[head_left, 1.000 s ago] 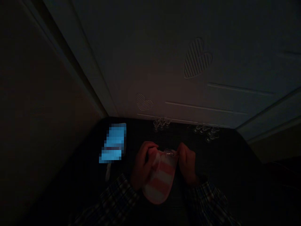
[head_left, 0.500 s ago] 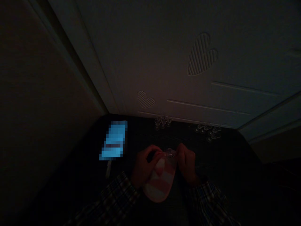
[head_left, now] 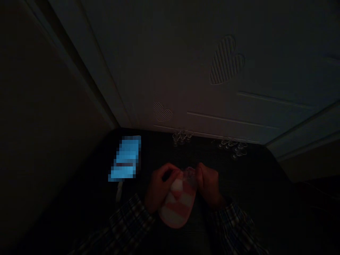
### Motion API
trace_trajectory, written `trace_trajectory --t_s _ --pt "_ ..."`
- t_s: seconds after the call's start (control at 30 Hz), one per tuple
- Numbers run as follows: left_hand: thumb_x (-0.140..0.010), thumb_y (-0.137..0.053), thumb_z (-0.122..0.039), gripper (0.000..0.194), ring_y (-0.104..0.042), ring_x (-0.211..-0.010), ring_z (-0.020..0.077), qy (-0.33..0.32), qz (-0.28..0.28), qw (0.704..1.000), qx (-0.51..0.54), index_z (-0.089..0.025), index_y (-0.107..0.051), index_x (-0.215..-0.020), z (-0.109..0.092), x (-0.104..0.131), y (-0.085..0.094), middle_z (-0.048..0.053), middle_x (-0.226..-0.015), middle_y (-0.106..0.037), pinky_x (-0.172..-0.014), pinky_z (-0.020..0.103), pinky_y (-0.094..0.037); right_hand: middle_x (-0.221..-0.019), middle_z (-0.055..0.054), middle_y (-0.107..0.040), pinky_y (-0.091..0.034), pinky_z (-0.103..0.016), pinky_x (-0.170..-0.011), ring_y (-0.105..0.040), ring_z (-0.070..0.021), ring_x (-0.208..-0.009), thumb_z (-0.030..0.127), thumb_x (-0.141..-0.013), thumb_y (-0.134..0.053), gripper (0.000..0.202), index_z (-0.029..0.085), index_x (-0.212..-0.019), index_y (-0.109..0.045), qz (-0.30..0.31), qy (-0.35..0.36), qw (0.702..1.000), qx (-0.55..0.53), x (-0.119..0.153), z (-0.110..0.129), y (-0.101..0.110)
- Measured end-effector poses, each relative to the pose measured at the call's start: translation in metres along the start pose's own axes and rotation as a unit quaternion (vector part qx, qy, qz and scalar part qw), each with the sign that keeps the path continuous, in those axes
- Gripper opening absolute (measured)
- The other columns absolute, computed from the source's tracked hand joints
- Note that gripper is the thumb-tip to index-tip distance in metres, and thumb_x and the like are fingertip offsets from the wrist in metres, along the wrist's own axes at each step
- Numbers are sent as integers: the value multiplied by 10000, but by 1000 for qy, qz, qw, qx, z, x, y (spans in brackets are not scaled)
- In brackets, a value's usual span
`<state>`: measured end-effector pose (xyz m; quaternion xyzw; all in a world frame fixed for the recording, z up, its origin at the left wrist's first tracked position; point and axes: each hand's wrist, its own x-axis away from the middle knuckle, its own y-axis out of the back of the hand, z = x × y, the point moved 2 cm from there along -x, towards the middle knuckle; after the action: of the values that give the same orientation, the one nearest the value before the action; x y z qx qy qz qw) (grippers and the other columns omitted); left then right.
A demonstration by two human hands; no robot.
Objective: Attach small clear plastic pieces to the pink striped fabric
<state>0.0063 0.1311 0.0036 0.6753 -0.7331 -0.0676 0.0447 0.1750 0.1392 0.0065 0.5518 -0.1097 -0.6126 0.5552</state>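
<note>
A rounded pink-and-white striped item [head_left: 176, 207] with a clear, crinkled upper part lies between my hands over the dark table; it looks like a bag or pouch, but the dim light hides its detail. My left hand [head_left: 162, 184] pinches its upper left edge, thumb and fingers closed on it. At its upper right corner, my right hand [head_left: 208, 184] is closed in a fist-like grip on the clear part. Both wrists come out of plaid sleeves.
A device with a bright, pixelated blue screen [head_left: 124, 159] lies left on the dark table [head_left: 159, 148], a pale strip [head_left: 119, 191] below it. Small clear glass-like pieces stand in two groups [head_left: 182, 137] [head_left: 233, 147] near the white heart-patterned panel [head_left: 186, 71].
The view has shifted slightly, moving the surroundings a little left in the picture. Both hands keep their grip, and the striped item sits a little further left. The scene looks slightly darker.
</note>
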Motion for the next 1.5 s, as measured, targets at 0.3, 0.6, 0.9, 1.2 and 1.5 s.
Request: trace_trajectory --t_s 0.3,0.6,0.9,1.2,1.5 --pt "-796 -559 -262 124 -598 -808 169 -41 51 998 12 -167 -637 -807 -3 1 -2 34 -824 -657 -747 289 -478 -505 27 -449 -283 -217 -465 -415 -85 -436 199 -911 -269 324 192 -622 -415 -3 -37 999 -14 -1 -2 3" --pt "-750 -623 -198 61 -570 -877 172 -97 89 991 23 -174 -661 -790 -5 -2 -6 50 -910 -600 -782 294 -469 -516 22 -449 -292 -218 -478 -435 -92 -446 201 -918 -252 343 185 -631 -439 -12 -89 995 -38 0 -3 3" --pt "-750 -618 -217 59 -562 -846 166 -85 30 996 3 -171 -652 -766 0 -5 -2 43 -877 -594 -759 277 -453 -564 31 -451 -302 -217 -496 -443 -93 -496 228 -927 -267 310 191 -662 -423 42 -103 988 -104 -2 -4 0" --pt "-768 -574 -269 138 -560 -849 171 -18 -74 995 66 -163 -635 -831 8 -13 10 41 -879 -603 -767 274 -441 -982 -58 -580 -421 -270 -731 -557 -166 -866 246 -883 -418 228 188 -1099 -460 146 -68 972 -170 -7 12 -5" --pt "-770 -581 -290 155 -562 -841 160 10 -81 993 88 -158 -636 -831 11 -14 11 32 -874 -611 -774 267 -438 -920 -33 -600 -429 -274 -701 -568 -163 -829 251 -879 -450 144 198 -1006 -492 192 -72 964 -172 -7 8 -11"
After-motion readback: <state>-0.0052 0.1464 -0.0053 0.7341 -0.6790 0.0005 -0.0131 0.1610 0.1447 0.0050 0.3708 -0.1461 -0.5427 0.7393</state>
